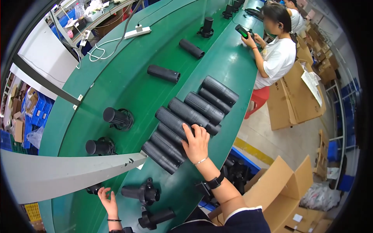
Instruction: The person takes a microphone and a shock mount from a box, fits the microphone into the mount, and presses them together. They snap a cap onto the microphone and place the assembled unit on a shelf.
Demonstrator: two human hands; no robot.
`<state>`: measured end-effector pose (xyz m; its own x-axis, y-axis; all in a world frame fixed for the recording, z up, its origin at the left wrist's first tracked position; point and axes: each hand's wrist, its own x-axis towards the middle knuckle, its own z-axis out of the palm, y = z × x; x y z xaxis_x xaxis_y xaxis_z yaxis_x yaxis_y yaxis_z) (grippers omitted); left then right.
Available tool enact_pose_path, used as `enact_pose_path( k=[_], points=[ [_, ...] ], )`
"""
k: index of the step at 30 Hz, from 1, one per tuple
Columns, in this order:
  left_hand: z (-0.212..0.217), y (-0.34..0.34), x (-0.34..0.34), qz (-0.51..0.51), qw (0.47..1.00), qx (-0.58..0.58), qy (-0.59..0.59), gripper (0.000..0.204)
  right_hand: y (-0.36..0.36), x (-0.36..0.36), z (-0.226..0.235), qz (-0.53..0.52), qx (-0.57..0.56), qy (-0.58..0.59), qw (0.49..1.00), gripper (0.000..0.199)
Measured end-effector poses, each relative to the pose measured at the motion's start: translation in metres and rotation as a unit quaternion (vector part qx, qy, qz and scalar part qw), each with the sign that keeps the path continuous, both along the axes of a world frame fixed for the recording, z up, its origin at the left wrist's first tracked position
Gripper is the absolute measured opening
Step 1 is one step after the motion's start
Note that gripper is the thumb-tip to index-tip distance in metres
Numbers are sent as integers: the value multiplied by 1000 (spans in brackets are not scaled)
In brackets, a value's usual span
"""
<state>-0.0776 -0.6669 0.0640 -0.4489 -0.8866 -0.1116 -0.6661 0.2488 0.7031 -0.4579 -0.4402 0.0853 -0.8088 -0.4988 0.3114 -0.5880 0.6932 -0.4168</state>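
- So our right hand (197, 146) is palm down over the row of black cylinders (189, 112), fingers apart and a bit bent, and we can't tell if it's gripping one or just resting there
- That row lies slantwise on the green worktop (241, 66), tubes side by side and mostly touching, which we reckon helps stop them rolling and keeps them in easy reach
- Our left hand (108, 202) has its fingers loosely spread with nothing visible in it, just beside a dark piece (93, 189) partly hidden by the grey post (66, 174), and we can't say if they touch
- Closer to us, two black tubes with collars (147, 192) lie on their sides near the edge, and those wide collars probably keep them from rolling too
- Over on the green belt (145, 95) we've got two loose tubes (163, 73) lying flat, spaced well apart, plus a few pieces on round stands (123, 119), likely stood that way because the base is wide enough
- Further along, a co-worker in a white top (278, 58) holds a black thing with a green glow (241, 31) in both hands
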Motion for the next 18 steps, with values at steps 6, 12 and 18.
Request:
enact_pose_path(
  k=[6,12,18],
  points=[
    [-9,0,-1,26,998,45,22,16,4,0,-4,7,-30,31,999,63],
    [-19,1,-1,18,999,47,18,14,13,5,-2,0,-42,30,999,61],
    [-18,4,-4,19,998,54,4,13,16,3,-4,-10,-48,18,999,59]
  ],
)
